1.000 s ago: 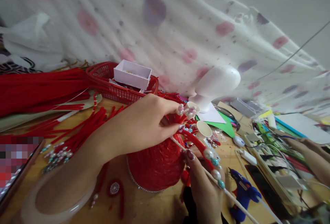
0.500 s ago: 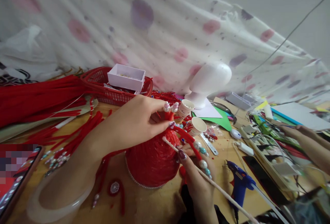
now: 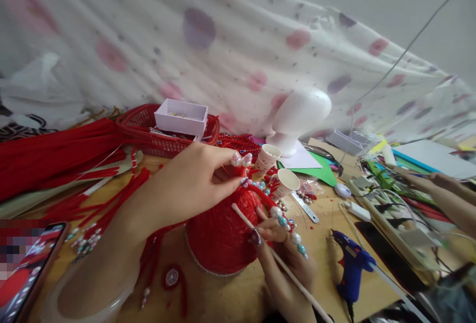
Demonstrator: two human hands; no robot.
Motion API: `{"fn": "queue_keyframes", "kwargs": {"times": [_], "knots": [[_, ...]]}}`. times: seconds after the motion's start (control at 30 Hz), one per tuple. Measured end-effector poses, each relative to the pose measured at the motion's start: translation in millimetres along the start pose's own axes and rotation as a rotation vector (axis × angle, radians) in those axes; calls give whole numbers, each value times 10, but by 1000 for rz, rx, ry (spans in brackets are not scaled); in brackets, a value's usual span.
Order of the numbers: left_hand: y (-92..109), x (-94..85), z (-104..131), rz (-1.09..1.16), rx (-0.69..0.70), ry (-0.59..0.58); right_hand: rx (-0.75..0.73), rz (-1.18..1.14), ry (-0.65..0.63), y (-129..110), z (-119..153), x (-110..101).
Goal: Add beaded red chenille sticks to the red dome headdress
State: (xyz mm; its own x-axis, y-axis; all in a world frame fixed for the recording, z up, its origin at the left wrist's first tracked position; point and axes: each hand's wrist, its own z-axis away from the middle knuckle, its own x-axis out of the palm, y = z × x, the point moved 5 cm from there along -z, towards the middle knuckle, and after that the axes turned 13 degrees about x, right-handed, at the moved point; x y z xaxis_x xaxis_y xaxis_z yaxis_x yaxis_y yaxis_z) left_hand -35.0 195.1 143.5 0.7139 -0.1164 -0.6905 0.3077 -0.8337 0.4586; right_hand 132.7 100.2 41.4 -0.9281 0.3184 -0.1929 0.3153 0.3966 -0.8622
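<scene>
A red, rounded crown-like headpiece [image 3: 219, 243] with a pearl-trimmed lower edge stands on the table. My left hand [image 3: 182, 184] reaches across it, thumb and fingers closed around a red pearl-tipped stalk [image 3: 241, 166] at its top. Between the fingers of my right hand [image 3: 284, 253] is a thin off-white stick [image 3: 290, 273], its tip near the red surface. Strands with white and turquoise beads [image 3: 284, 223] hang over the right fingers. Part of the headpiece is hidden behind both hands.
Paper cups [image 3: 288, 182], a metal ruler [image 3: 305, 207] and a blue glue gun [image 3: 351, 263] lie to the right. Behind are a red basket [image 3: 145, 142] and a white foam head [image 3: 303, 112]. A phone [image 3: 33, 268] sits at left. Another person's hands [image 3: 439, 194] show at far right.
The right hand and stick have shifted slightly left and lower against the headpiece. My left hand keeps its hold at the top. The whole view has moved a little.
</scene>
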Motion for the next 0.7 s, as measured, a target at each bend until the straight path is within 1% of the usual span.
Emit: {"fn": "queue_keyframes", "kwargs": {"times": [0.07,0.13,0.2,0.27,0.33,0.37,0.4,0.47,0.5,0.6,0.7], "knots": [[0,-10,-5,-6,-1,2,-8,21,20,35,25,12],[-3,-8,-12,-1,-6,-3,-20,15,-1,47,50,33],[-1,-6,-16,0,-5,-3,-54,-15,-17,18,71,38],[4,-1,-17,-3,1,-3,-80,-30,12,-50,61,10],[6,3,-15,-9,4,-3,-48,1,37,-129,-10,-26],[6,4,-14,-6,3,-2,8,32,35,-155,-72,-41],[4,3,-13,1,1,1,46,63,-23,-186,-140,-32],[1,1,-14,25,-3,2,104,64,-67,-230,-277,-58],[0,0,-14,35,-6,0,106,48,-97,-249,-332,-66],[0,-2,-17,57,-11,-10,115,25,-156,-235,-415,-84],[3,5,-21,79,-12,-10,188,69,-169,-141,-402,-90]]}}
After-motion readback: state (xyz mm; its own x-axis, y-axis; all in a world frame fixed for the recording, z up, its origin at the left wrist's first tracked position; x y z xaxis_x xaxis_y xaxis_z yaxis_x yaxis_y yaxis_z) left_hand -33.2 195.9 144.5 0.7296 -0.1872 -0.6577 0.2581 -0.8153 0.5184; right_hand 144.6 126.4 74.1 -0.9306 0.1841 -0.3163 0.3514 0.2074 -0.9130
